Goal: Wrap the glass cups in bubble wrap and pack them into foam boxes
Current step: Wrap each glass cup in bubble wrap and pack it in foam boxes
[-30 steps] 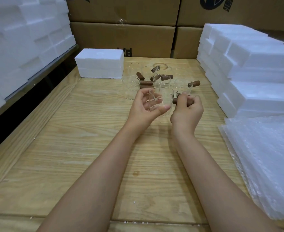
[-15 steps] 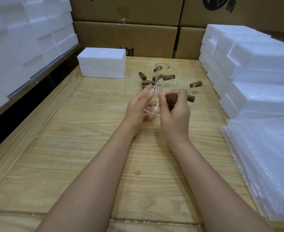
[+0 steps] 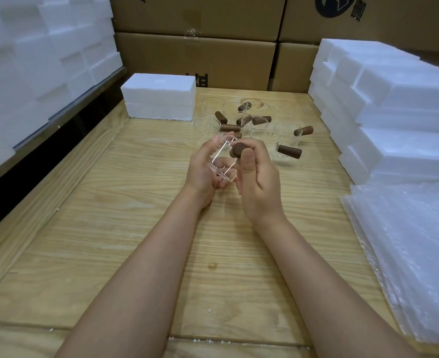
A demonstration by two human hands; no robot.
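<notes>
The left hand point(image 3: 205, 165) cradles the tilted glass cup point(image 3: 222, 159) and the right hand point(image 3: 260, 182) grips its wooden handle point(image 3: 238, 150), probably to support the fragile glass from two sides.

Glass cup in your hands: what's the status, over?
Left hand cradles glass cup; right hand grips its brown handle. Cup not yet wrapped. Bubble wrap lies apart, right side. Nothing blocking.

Two hands, the left hand point(image 3: 202, 171) and right hand point(image 3: 258, 182), hold one glass cup point(image 3: 222, 161), at least six more cups point(image 3: 289, 151) cluster farther off, one foam box point(image 3: 159, 96) stands alone far left, four cardboard boxes point(image 3: 195, 60) rise behind, and one bubble wrap pile point(image 3: 407, 254) lies near right.
</notes>
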